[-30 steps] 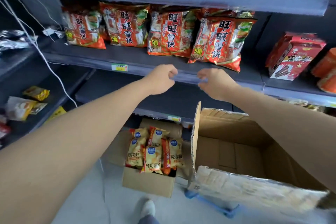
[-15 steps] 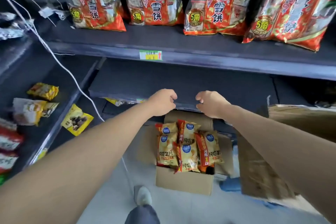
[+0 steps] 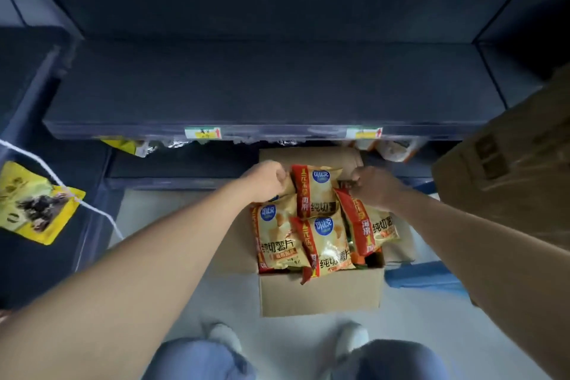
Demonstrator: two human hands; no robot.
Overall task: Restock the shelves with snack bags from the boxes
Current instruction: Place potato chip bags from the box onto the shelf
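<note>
An open cardboard box (image 3: 320, 296) stands on the floor below the shelves, packed with several yellow-and-red chip bags (image 3: 327, 244). My left hand (image 3: 265, 180) is curled into a fist at the box's far left, pressed against the top of the uppermost bag (image 3: 314, 194). My right hand (image 3: 373, 187) lies over the upper end of the rightmost bag (image 3: 376, 228), fingers curled down behind its edge; whether it grips the bag is hidden. The dark shelf (image 3: 262, 86) above the box holds no bags.
A big brown carton (image 3: 509, 179) juts in at the right, above a blue platform (image 3: 422, 274). On the left shelf lies a yellow packet (image 3: 34, 203) under a white cord (image 3: 46, 170). Price tags (image 3: 203, 133) line the shelf edge. My shoes (image 3: 222, 336) stand before the box.
My view has tilted down from the stocked upper shelves to the floor box. Both hands have dropped from the shelf edge onto the chip bags.
</note>
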